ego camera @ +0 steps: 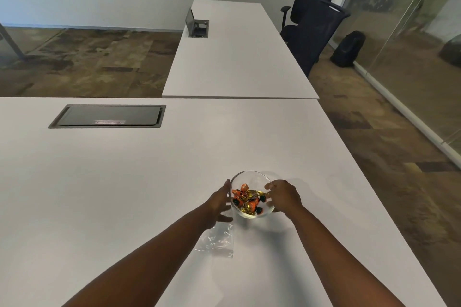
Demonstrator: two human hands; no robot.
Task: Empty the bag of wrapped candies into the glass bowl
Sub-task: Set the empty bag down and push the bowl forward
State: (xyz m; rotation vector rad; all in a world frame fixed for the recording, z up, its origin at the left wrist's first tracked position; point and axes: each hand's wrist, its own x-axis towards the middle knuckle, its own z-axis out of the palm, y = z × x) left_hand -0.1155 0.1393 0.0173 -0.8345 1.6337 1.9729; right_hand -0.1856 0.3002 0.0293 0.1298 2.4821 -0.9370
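Glass bowl [250,178] w/ wrapped candies [245,199] inside stands on white table [124,182]. Your L hand [219,200] presses straight fingers against its left wall; your R hand [283,195] grips the right rim. Clear bag [217,240] lies flat just beside bowl, nearer you.

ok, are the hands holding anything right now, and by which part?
The glass bowl, by its sides. The left hand lies flat against its left wall and the right hand curls round the right rim. The bag lies on the table, not held.

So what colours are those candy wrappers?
Wrapped candies in the glass bowl: orange, gold, dark green; head view.
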